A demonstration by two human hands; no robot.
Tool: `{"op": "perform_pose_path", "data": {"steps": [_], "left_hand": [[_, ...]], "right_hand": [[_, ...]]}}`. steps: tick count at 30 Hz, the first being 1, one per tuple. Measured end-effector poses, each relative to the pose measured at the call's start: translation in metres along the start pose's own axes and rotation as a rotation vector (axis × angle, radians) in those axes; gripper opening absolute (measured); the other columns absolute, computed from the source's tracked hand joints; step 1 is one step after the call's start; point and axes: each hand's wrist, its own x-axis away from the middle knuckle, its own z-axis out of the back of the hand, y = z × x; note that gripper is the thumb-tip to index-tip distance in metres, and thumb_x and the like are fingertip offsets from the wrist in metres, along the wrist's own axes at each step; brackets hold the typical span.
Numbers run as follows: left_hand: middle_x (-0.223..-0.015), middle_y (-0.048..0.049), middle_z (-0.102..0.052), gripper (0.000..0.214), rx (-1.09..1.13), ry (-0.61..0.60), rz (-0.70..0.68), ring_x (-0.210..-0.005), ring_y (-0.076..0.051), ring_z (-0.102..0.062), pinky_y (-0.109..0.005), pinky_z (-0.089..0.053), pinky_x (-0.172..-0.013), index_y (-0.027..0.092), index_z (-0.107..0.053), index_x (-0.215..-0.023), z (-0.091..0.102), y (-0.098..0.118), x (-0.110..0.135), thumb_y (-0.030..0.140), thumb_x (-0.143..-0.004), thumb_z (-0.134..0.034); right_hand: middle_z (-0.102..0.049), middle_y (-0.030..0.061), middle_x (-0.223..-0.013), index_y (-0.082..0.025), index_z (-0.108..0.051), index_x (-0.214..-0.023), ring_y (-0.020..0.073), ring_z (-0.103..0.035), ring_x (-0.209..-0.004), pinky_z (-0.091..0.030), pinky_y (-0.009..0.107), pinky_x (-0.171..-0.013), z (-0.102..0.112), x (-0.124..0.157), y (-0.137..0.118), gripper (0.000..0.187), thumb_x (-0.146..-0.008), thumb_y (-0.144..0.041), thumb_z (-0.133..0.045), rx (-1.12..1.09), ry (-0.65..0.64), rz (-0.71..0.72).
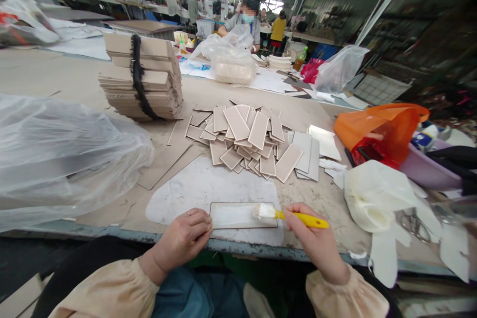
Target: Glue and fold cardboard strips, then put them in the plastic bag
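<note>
A rectangular board piece, coated with wet-looking white, lies on a white sheet near the table's front edge. My left hand has its fingers closed at the left end of this piece, pinching or pressing its edge. The yellow handle of a paintbrush is gripped in my right hand. White-coated bristles touch the right part of the piece. Just beyond the sheet is a loose heap of beige rectangular pieces.
A strapped stack of boards stands behind left, near a clear plastic sheet. To the right are an orange bag, a white roll and scissors. Across the table sits a masked person.
</note>
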Motion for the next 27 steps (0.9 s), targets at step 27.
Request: {"op": "perform_pose_path", "data": {"steps": [27], "left_hand": [[-0.079,-0.0053,-0.064,0.015,-0.021,-0.04,0.076,-0.08,-0.016,-0.06,-0.031,-0.052,-0.075,0.019,-0.062,-0.075,0.008,0.008,-0.006,0.013,-0.084,-0.052]], "right_hand": [[-0.056,-0.0009,-0.058,-0.026,-0.063,-0.081,0.0186,-0.054,-0.049,-0.041,0.03,-0.042,0.04,-0.004,0.066,0.036,-0.078,-0.062,-0.06,0.122,0.178,-0.034]]}}
